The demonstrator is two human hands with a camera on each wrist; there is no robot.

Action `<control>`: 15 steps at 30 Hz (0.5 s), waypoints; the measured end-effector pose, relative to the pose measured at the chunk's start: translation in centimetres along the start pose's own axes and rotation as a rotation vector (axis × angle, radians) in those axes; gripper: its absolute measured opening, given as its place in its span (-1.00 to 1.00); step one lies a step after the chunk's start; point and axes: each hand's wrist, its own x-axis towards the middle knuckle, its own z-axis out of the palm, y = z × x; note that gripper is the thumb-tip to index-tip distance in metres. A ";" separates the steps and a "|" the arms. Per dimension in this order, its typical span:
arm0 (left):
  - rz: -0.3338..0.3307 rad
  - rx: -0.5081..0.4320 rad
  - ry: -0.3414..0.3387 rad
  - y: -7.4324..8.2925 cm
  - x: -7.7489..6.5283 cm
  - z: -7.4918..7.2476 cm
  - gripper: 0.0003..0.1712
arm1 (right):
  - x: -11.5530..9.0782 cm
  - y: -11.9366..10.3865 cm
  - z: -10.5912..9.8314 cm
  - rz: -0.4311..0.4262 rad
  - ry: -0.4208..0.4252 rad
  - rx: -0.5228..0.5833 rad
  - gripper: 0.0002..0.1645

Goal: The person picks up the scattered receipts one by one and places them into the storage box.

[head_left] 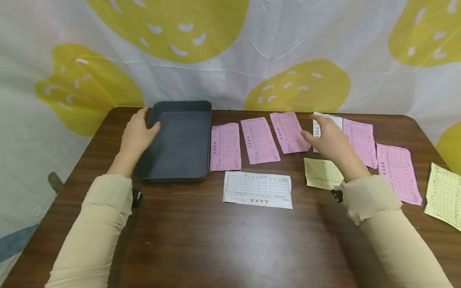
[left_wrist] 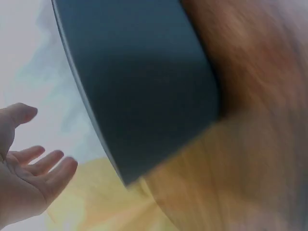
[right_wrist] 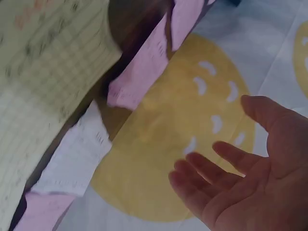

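Note:
My left hand point(head_left: 136, 134) is over the left side of a dark grey rectangular tray point(head_left: 183, 148), with thumb and fingers spread. In the left wrist view that hand point(left_wrist: 29, 180) holds nothing and appears apart from the tray's outer wall point(left_wrist: 144, 96). My right hand point(head_left: 331, 140) hovers above the slips at the right, nearest a white slip point(head_left: 317, 132) that it partly hides. Relaxed, parted fingers and an empty palm show on the right hand point(right_wrist: 264, 178) in the right wrist view. A yellow slip point(head_left: 323, 173) lies beneath the right forearm.
Pink slips point(head_left: 225, 147) lie in a row right of the tray, and more pink slips point(head_left: 399, 172) lie further right. A white printed form point(head_left: 257, 189) sits nearer the front. Another yellow slip point(head_left: 444, 196) is at the right edge. A patterned cloth point(head_left: 223, 84) hangs behind the table.

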 end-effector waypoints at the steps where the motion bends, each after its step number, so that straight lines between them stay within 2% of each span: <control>1: -0.007 -0.018 -0.001 -0.3 -0.1 -0.1 -0.25 | -0.1 -0.2 0.1 -0.006 -0.015 0.011 -0.21; 7: -0.012 -0.062 0.013 -2.3 -0.5 -0.7 -0.44 | -0.8 -1.0 1.0 -0.028 -0.109 0.117 -0.36; 15: -0.034 -0.071 -0.025 -4.2 -0.9 -0.9 -0.48 | -1.5 -1.4 2.6 -0.104 -0.203 0.175 -0.56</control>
